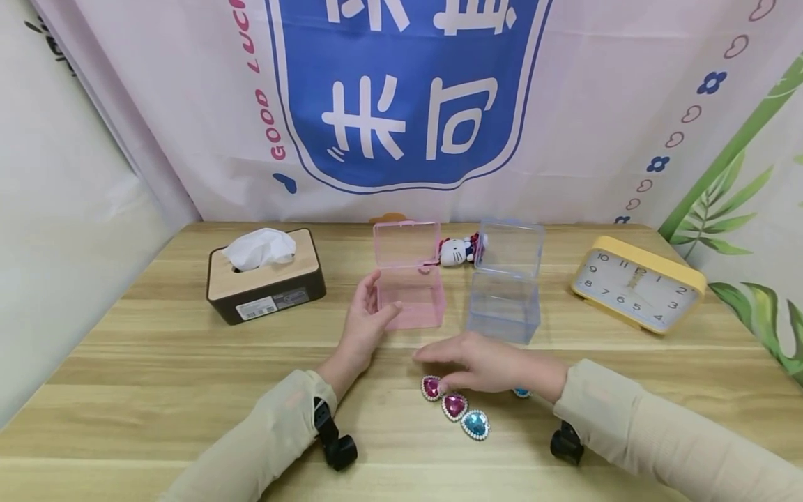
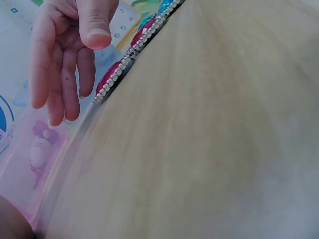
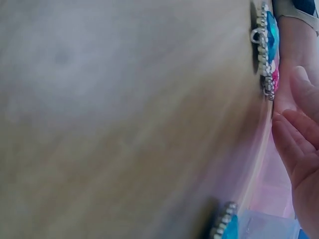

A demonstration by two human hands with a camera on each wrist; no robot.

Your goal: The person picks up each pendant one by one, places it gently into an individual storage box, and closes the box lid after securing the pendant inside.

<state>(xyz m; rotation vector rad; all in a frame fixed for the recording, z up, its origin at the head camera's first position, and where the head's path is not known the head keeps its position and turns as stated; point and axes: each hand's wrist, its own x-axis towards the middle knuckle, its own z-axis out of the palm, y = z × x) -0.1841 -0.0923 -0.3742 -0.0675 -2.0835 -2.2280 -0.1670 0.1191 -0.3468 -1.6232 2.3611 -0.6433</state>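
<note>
wooden table [image 1: 157, 404], tissue box [image 1: 266, 284], pink box [image 1: 414, 300], blue box [image 1: 504, 303], plush toy [image 1: 454, 252], clock [image 1: 638, 284], gems [image 1: 454, 406]

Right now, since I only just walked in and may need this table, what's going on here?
A person's left hand is at the side of the pink box, while their right hand hangs by two pink gems, holding nothing. A blue gem lies next to those on the table; another blue gem is partly hidden by the right arm. That box and the blue box beside it both have their lids up.

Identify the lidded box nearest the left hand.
The pink box: the left hand is at its side, while the blue box stands farther right.
</note>
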